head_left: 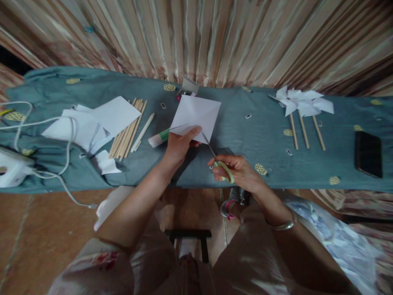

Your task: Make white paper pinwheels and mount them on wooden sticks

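Note:
My left hand [181, 145] grips a white paper square [199, 112] by its near edge, thumb on top and fingers beneath. A slit runs in from the paper's left corner. In my right hand [235, 168] are scissors [225, 171] with pale green handles, their blades at the paper's near corner. Just left of my left hand lies a green and white glue stick [159, 138]. Behind the paper stands a small open box [189, 87] with shiny bits inside.
Left on the blue-green cloth [147, 172] are wooden sticks [129, 131], a white pen [143, 131], paper sheets [82, 127] and a white device with cables [14, 167]. Paper pinwheels [302, 101] on sticks and a black phone [368, 154] lie right.

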`<state>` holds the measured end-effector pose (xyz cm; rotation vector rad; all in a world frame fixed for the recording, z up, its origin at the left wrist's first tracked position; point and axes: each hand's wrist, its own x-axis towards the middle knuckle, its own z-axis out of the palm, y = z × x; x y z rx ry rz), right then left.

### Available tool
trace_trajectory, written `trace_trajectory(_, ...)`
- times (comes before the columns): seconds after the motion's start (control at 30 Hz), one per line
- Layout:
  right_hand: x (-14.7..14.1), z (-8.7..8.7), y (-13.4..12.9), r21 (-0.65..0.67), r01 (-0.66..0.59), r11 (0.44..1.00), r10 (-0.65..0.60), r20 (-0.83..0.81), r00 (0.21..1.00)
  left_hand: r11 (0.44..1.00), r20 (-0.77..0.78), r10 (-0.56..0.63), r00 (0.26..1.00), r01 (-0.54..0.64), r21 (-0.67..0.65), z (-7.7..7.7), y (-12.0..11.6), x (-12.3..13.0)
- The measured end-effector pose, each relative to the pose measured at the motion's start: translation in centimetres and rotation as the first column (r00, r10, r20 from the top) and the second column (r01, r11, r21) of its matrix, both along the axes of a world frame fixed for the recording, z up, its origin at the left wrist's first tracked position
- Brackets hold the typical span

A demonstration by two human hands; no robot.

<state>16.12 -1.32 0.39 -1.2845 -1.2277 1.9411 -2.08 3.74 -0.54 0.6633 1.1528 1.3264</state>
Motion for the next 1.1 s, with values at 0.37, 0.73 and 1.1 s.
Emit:
trace_trajectory(0.37, 0.05, -0.34, 0.04, 0.046, -0.011, 0.999, 0.012, -0.012, 1.000, 0.996, 0.003, -0.086, 0.996, 0.086, 0.012, 0.13, -0.36, -0.19)
trace_trajectory(0.73, -0.21, -0.19, 0.08, 0.013, 0.033, 0.999, -0.033, -0.005, 0.999, 0.995, 0.012, -0.100, 0.995, 0.099, 0.015, 0.04, -0.45, -0.11)
trace_trajectory(1.1, -0.26, -0.09, 0.17, 0.005, 0.052, 0.999, -0.052, 0.013, 0.999, 0.995, 0.034, -0.102, 0.994, 0.102, 0.017, 0.21, -0.62, 0.11)
